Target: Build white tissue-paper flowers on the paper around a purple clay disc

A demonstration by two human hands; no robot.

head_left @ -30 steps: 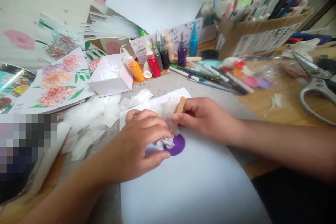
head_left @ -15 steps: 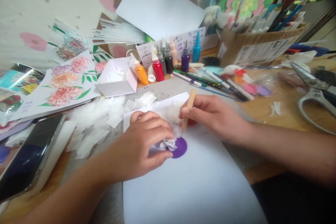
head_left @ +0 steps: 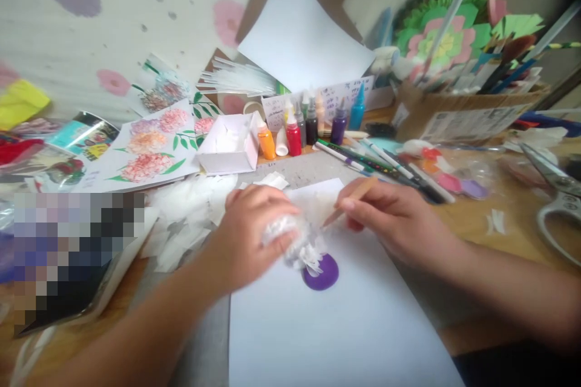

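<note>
My left hand (head_left: 261,239) is curled round a pale, partly see-through bundle (head_left: 284,233), blurred by motion. Ruffled white paper petals (head_left: 312,257) stick out of its lower right side. They overlap the upper left of a flat purple disc (head_left: 321,272) lying on a white paper sheet (head_left: 281,326); whether they touch it I cannot tell. In my right hand (head_left: 379,205), a flat wooden stick (head_left: 351,201) is pinched between thumb and fingers. Its lower tip points down and left, close to the petals. My left fingers hide much of the bundle.
Cut white paper pieces (head_left: 181,236) lie left of the sheet, beside a phone (head_left: 77,290). Behind stand a white box (head_left: 229,154) and several paint bottles, including a red bottle (head_left: 293,136). Pens (head_left: 385,163) and scissors (head_left: 560,193) are to the right.
The left hand has lifted slightly off the purple disc, tilting the white bundle so more of it and the disc show. The stick has swung from nearly upright to a slant. The camera view has shifted.
</note>
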